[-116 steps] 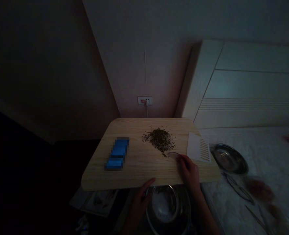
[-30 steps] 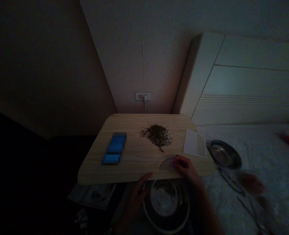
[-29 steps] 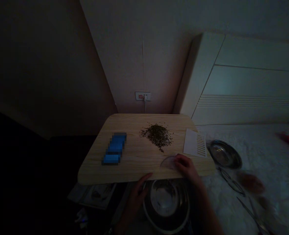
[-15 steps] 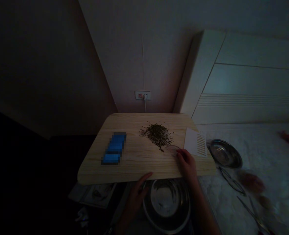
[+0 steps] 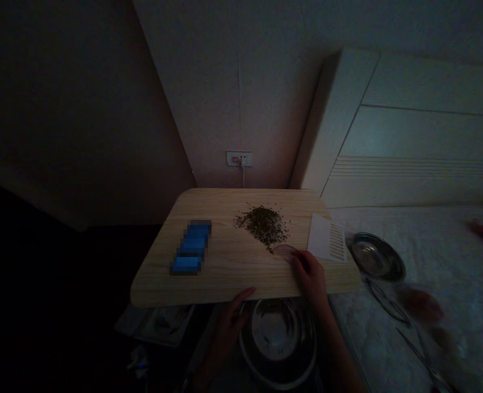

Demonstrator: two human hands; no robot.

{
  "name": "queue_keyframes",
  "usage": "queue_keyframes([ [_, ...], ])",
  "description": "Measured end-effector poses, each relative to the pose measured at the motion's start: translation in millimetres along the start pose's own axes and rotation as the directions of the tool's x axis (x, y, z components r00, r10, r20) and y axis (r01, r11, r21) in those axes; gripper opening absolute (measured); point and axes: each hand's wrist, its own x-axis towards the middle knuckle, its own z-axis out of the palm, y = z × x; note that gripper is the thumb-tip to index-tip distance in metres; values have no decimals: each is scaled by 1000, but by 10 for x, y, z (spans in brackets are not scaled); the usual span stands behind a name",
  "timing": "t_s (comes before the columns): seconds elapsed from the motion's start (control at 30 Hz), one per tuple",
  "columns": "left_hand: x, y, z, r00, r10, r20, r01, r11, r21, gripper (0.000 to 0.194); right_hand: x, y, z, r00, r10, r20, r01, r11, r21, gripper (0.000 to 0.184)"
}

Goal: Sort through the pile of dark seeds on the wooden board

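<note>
On the wooden board (image 5: 220,284) lies a scattered pile of small dark grains (image 5: 263,224). My right hand (image 5: 310,273) is closed in a pinch on a thin see-through rounded piece (image 5: 285,250) with a pinkish edge; its exact kind is hard to make out in the dim light. The piece lies low over the board, at the pile's near right tip. My left hand (image 5: 231,322) rests at the board's front edge with its fingers apart and nothing in them. Beneath that edge, between my forearms, sits a shiny metal bowl (image 5: 245,349).
A blurred-out blue-screened device (image 5: 191,247) lies on the board's left. To the right are a white comb-toothed card (image 5: 321,237), a metal bowl (image 5: 378,256), glasses (image 5: 386,303) and scissors (image 5: 421,357) on a pale bedspread. A wall socket (image 5: 239,159) holds a plug.
My right hand has shifted slightly left with the see-through piece, which now touches the pile's near tip. My left hand stays almost where it was.
</note>
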Motion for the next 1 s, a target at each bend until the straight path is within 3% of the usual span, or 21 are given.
queue_keyframes([
  [1.0, 7, 23, 19, 1000, -24, 0, 24, 1000, -2, 42, 9, -16, -9, 988, -69, 138, 64, 997, 36, 21],
])
